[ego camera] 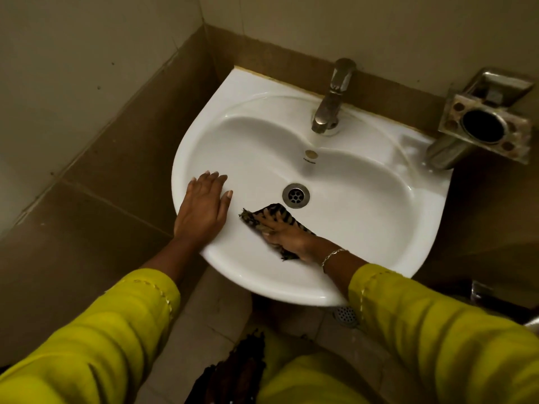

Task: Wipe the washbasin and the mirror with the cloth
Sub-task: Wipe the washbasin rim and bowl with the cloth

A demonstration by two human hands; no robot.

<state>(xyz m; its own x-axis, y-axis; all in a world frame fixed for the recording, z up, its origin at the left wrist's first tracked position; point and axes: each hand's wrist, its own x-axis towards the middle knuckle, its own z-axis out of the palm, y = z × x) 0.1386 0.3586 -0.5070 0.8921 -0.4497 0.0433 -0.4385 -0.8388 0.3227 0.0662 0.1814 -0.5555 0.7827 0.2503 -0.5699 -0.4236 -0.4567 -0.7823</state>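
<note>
White washbasin (pixel 364 199): left grip (pixel 204 208) rests flat and wide on rim; right grip (pixel 284 231), spread flat, presses striped cloth (pixel 277 209) beside drain (pixel 296 195).

tap (pixel 332 97): steel, upright | wall holder (pixel 484 126): steel, far rt | floor drain (pixel 345 314): on tiles (pixel 204 325)

I see through one head camera only; it looks steeply down from near above at the basin (pixel 364 199).

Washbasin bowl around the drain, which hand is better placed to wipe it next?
The right hand: it presses the cloth inside the washbasin, just beside the drain. The left hand lies flat on the rim, holding nothing.
</note>
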